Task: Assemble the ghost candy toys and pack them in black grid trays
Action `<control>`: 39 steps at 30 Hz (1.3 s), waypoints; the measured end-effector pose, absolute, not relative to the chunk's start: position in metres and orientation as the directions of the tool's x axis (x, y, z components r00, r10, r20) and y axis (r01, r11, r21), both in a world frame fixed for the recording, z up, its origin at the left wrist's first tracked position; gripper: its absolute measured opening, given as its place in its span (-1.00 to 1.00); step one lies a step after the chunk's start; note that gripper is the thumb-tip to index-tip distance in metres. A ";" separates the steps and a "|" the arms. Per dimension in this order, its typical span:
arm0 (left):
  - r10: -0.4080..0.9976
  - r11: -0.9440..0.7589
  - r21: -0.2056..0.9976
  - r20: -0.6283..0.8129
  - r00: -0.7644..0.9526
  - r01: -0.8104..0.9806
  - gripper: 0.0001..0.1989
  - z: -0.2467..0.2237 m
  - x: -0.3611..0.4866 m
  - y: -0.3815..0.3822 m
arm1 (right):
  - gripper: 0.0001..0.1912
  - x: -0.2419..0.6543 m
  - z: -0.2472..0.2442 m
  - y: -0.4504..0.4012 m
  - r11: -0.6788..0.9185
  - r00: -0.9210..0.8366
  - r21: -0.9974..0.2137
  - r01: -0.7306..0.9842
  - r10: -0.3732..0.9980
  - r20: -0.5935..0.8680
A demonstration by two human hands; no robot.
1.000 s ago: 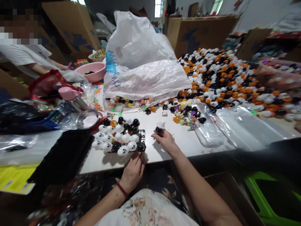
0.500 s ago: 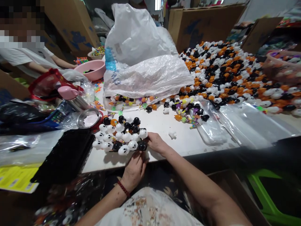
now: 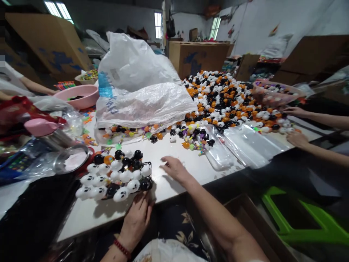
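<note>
Several white ghost-faced, black and orange heads fill a small black rack (image 3: pixel 148 168) on the table in front of me. My left hand (image 3: pixel 136 215), with a red bead bracelet on the wrist, grips the rack's near edge by its right corner; its fingertips are partly hidden. To the right of the rack, my right hand (image 3: pixel 174 170) hovers over the white table top (image 3: pixel 166 183), fingers apart and nothing in them. Beyond it lies a small heap of loose headed pieces with colourful sticks (image 3: pixel 195 136).
A big pile of black, white and orange heads (image 3: pixel 223 98) covers the table's far right. Clear plastic bags (image 3: pixel 251 143) lie in front of it. A white sack (image 3: pixel 141 83), metal bowl (image 3: pixel 73 160) and pink basin (image 3: pixel 79 96) stand around. Another person's hands (image 3: pixel 297 139) show at right.
My right hand has let go of the rack's right side and opened, now apart from it. My left hand stays at the rack. The view has turned right, bringing another person's hands into sight.
</note>
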State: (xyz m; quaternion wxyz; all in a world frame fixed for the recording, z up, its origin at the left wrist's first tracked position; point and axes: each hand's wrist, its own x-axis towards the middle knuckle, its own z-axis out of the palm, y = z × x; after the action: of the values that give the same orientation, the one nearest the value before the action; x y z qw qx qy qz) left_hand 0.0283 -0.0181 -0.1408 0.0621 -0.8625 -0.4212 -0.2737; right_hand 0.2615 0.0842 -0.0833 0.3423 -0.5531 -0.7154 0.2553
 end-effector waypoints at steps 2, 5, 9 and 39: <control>0.678 -0.645 0.112 0.541 0.498 0.756 -0.46 -0.140 0.029 -0.017 | -0.80 0.304 -0.069 0.092 0.062 0.116 -0.623 0.780 0.964 0.241; 0.677 -0.641 0.107 0.546 0.493 0.760 -0.49 -0.139 0.029 -0.017 | -0.71 0.365 -0.054 0.101 -0.262 0.370 -0.371 0.891 0.892 0.259; 0.685 -0.629 0.106 0.542 0.486 0.770 -0.54 -0.140 0.029 -0.016 | -0.64 0.407 -0.058 0.105 -0.384 0.414 -0.154 0.910 0.854 0.316; 0.544 -0.808 0.201 0.616 0.570 0.554 -0.59 -0.001 0.003 -0.042 | -0.79 0.203 -0.097 0.075 0.126 -0.128 -0.962 0.244 0.987 0.096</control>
State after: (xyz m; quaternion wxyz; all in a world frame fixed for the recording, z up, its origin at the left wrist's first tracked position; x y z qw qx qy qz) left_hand 0.0032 -0.0415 -0.0008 0.0072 -0.8859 -0.3099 -0.3452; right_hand 0.2031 0.0748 -0.0972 0.4303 -0.5008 -0.6145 0.4318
